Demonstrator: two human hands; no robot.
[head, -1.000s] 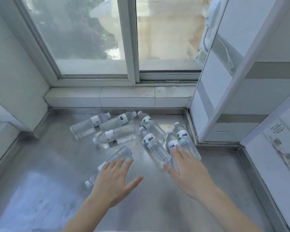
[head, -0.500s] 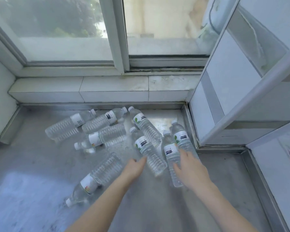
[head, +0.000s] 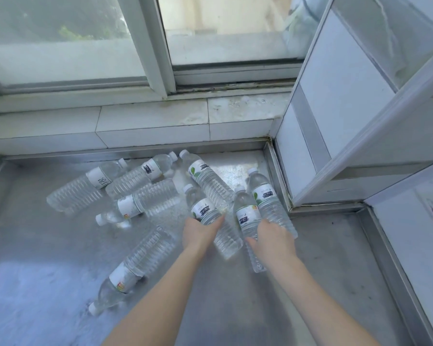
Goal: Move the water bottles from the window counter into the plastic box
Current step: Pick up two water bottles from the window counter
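Both forearms reach forward over the steel counter (head: 323,283) into the right half of a scatter of water bottles, all lying on their sides. Nearest the viewer, off to the left of the arms, one bottle (head: 135,268) lies untouched, its cap toward the viewer and its base pointing away and right.

The left hand (head: 198,233) sits on the middle bottle (head: 211,219), fingers curving over its label and thumb stretched along the right flank; it looks like a grip forming, though whether the fingers have closed round it I cannot tell. That bottle's long axis runs away from the hand, cap far and slightly left, base near and right.

The right hand (head: 273,238) covers the lower bodies of two bottles lying side by side, a nearer one (head: 246,216) and a right-hand one (head: 266,198) against the counter's raised edge. Its fingers drape over them; which it holds, if either, is hidden. Both bottles point caps away, almost in line with the forearm, so a straight wrap-and-lift suits each hand.

Farther off, four more bottles lie toward the tiled window ledge (head: 150,126). The plastic box is out of view.
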